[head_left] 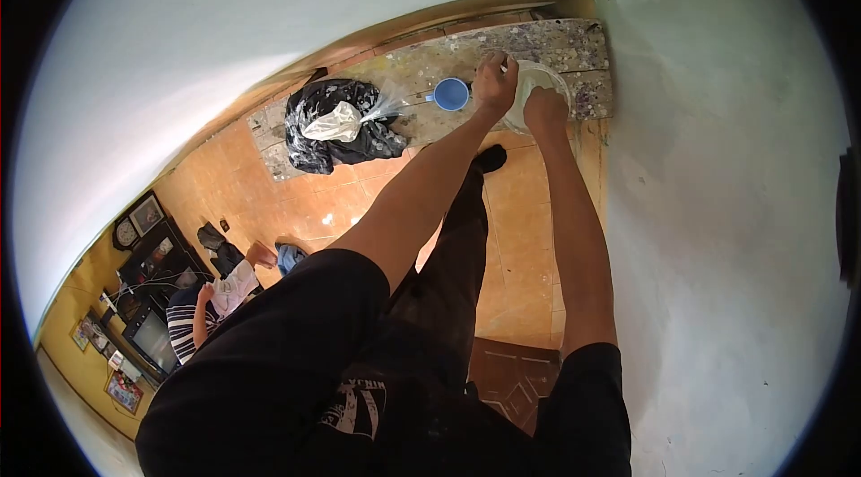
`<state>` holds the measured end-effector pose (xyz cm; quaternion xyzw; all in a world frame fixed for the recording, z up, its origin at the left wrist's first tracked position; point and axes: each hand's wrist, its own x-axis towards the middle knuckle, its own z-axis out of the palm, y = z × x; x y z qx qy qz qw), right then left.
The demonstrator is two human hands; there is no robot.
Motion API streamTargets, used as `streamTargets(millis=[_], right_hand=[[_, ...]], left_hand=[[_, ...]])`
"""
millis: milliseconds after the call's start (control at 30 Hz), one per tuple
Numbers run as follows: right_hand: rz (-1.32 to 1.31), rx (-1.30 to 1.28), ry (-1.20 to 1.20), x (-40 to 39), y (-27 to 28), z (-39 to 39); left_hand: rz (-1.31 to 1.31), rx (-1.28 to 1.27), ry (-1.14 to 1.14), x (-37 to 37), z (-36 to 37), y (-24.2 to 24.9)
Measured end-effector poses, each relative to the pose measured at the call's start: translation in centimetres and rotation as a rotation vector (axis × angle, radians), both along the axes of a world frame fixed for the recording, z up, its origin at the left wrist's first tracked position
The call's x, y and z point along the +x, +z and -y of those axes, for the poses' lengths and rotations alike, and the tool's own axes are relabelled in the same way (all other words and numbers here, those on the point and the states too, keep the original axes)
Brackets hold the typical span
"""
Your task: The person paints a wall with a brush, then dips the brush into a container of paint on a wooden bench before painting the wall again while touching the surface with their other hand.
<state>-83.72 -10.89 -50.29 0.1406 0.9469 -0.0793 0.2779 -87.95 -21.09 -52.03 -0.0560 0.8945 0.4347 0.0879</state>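
A round, pale tub (563,81) with whitish contents stands at the right end of a paint-spattered wooden bench. My left hand (496,82) is at the tub's left rim, fingers curled; what they hold, if anything, is hidden. Over the tub's near side, my right hand (545,109) is closed in a fist, and I cannot make out what is in it. Just left of my left hand sits a blue mug (450,94). Farther left, a clear plastic bag of whitish material (336,124) lies on a crumpled black sheet or bag (309,106) with white smears.
The spattered bench (587,42) runs along the wall, meeting a pale wall (717,208) on my right. Orange floor tiles (511,271) lie below. At lower left, a seated person (193,316) is near a dark cabinet (148,266) and television.
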Motion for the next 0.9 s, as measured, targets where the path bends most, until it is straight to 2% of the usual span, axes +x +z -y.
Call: streamTargets(millis=[100, 367, 900], right_hand=[[-0.021, -0.011, -0.026, 0.1, 0.4, -0.2], [-0.025, -0.001, 0.040, 0.5, -0.9, 0.2], [-0.037, -0.069, -0.017, 0.2, 1.2, -0.6]], left_hand=[[0.061, -0.045, -0.045, 0.0, 0.3, -0.2], [0.009, 0.003, -0.002, 0.0, 0.0, -0.3], [0.011, 0.043, -0.001, 0.2, 0.2, -0.2]])
